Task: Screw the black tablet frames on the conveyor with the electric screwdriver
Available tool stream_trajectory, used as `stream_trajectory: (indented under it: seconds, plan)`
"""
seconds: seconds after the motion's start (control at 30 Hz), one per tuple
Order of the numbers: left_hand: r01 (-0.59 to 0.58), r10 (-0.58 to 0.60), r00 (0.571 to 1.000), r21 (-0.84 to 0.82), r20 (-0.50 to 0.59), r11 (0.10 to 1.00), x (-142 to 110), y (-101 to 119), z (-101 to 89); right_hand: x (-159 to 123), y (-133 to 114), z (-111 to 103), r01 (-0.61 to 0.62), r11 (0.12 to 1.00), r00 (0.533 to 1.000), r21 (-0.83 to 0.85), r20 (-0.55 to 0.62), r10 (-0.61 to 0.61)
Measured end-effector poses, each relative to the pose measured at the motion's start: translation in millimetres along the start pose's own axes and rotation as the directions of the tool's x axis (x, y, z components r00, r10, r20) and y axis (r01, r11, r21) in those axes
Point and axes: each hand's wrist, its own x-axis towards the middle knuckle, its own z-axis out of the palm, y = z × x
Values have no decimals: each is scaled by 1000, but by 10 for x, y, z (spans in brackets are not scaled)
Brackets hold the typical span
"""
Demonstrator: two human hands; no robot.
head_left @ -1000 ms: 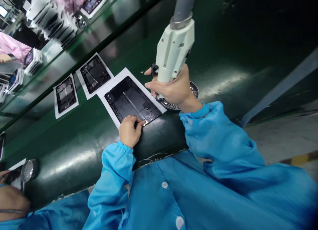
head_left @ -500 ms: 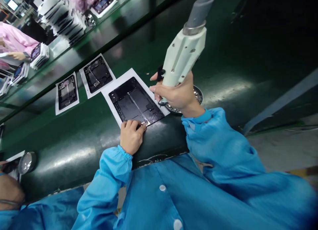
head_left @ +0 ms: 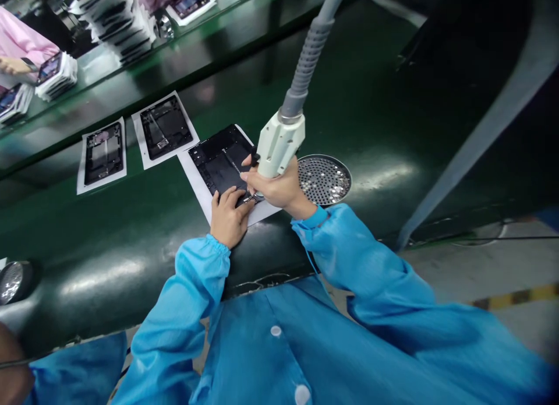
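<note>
A: Left hand (head_left: 227,218), back upward: fingertips resting on the near edge of the dark panel (head_left: 212,160). Cannot tell whether thumb and forefinger pinch anything.

B: Right hand (head_left: 282,186)?

A: Wrapped around the pale green handheld tool (head_left: 279,145), which tilts, top leaning right and away. Grey ribbed hose (head_left: 307,61) runs from its top toward the far side. Lower end near the panel's near right part, beside the left fingers; contact with the panel hidden.

B: Position of panel?

A: Flat on a white sheet (head_left: 195,186), on the green tabletop (head_left: 144,230), just beyond the hands. The two hands are close together, each on its own item.

B: Surroundings?

A: Perforated dish (head_left: 313,171) just right of the right hand, small shiny pieces (head_left: 338,190) mostly in its right part. Left of the panel: second panel (head_left: 166,128), then third panel (head_left: 103,152), each on paper. Far left: tall stack (head_left: 117,26), a co-worker's pink sleeve (head_left: 24,35).
</note>
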Motion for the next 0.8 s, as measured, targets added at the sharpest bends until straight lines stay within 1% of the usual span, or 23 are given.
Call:
stream_trajectory:
  seconds: [0.17, 0.4, 0.57, 0.67, 0.8]
  plan:
    - [2, -2, 1000, -14, 10, 1000, 11, 3, 1, -15, 90, -4, 42, 999, 999, -30, 12, -41]
    - [18, -17, 999, -15, 48, 1000, 15, 37, -65, -87, 164, -14, 78, 985, 997, -157, 31, -74]
    - [6, -6, 1000, -13, 7, 1000, 4, 10, -18, -36, 75, -15, 59, 993, 998, -103, 11, -59]
    - [0, 0, 1000, -14, -28, 1000, 0, -6, 12, 64, -27, -153, 65, 994, 997, -87, -27, -67]
    - [-17, 16, 999, -22, -49, 1000, -8, -22, 21, 245, -71, -492, 152, 982, 975, -109, -148, -167]
